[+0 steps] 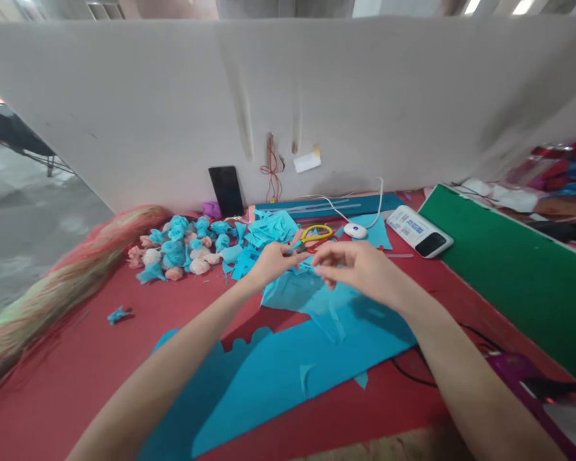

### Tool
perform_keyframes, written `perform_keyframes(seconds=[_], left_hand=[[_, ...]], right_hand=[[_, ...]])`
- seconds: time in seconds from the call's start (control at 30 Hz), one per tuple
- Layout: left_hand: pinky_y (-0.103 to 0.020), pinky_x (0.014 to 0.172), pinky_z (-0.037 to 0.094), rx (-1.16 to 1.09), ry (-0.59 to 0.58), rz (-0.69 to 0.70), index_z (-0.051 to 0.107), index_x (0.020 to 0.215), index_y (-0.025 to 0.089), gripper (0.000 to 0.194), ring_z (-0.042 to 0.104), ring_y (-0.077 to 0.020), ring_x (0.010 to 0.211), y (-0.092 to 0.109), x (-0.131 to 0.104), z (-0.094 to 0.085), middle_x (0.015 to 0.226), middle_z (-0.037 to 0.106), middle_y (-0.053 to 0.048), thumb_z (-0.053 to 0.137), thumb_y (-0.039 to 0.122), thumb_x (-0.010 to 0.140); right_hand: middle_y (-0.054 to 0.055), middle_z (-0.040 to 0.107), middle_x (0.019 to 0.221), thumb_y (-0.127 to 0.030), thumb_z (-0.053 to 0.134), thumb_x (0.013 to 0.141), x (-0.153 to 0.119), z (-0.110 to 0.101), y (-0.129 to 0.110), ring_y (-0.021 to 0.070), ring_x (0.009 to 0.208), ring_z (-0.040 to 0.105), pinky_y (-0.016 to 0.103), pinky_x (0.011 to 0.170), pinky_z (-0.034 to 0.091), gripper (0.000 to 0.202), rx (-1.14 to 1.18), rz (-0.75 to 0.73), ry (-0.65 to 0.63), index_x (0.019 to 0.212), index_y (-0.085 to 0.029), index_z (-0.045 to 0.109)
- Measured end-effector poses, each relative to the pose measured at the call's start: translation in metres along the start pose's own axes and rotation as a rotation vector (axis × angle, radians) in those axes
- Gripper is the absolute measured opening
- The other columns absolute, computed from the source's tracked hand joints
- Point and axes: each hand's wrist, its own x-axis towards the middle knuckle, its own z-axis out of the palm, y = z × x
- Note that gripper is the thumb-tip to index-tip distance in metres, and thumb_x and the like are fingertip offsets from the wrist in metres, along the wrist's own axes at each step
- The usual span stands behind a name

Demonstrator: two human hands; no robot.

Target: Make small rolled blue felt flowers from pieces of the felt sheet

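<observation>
My left hand (274,261) is over the middle of the red table, fingers pinched together near the yellow-handled scissors (317,233); what it holds is too small to make out. Just right of it, my right hand (348,266) has its thumb and fingertips close together, with something small and blue at the tips that I cannot name. Beneath both hands are a pale blue sheet (288,293) and a larger blue sheet (249,390). Cut blue pieces (273,227) are heaped behind my left hand.
Blue and pink crumpled flowers (175,253) lie at the left, beside a bundle of fibre (77,266). A phone (226,191) leans on the white partition (173,96). A white device (419,232) and green board (513,282) are right; a purple object (523,384) is lower right.
</observation>
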Motion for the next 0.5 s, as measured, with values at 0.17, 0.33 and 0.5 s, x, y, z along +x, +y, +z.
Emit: perform_keyframes(seconds=[0.17,0.33,0.5], left_hand=[[-0.041,0.081,0.050,0.117,-0.010,0.034,0.053,0.113,0.014,0.032,0.057,-0.0220,0.097,0.004,-0.002,-0.006,0.113,0.056,-0.008,0.052,0.031,0.086],[-0.040,0.080,0.051,0.187,-0.104,0.112,0.054,0.111,0.013,0.032,0.058,-0.0229,0.096,0.009,-0.024,-0.005,0.111,0.057,-0.007,0.052,0.033,0.085],[-0.021,0.057,0.042,0.281,-0.365,0.345,0.068,0.092,0.021,0.032,0.061,-0.0124,0.063,0.013,-0.080,0.010,0.073,0.068,-0.001,0.066,0.045,0.071]], right_hand=[[-0.001,0.057,0.058,-0.022,0.059,0.076,0.014,-0.015,0.004,0.0093,0.053,0.056,0.020,0.050,0.045,0.012,0.034,0.021,0.073,0.081,-0.012,0.059],[-0.001,0.057,0.056,-0.022,0.064,0.073,0.009,-0.014,0.000,0.0089,0.051,0.055,0.019,0.048,0.045,0.010,0.047,0.044,0.065,0.076,-0.013,0.060],[-0.002,0.056,0.056,-0.018,0.064,0.073,0.006,-0.014,-0.003,0.0081,0.050,0.054,0.016,0.043,0.042,0.005,0.064,0.061,0.033,0.074,-0.014,0.062]])
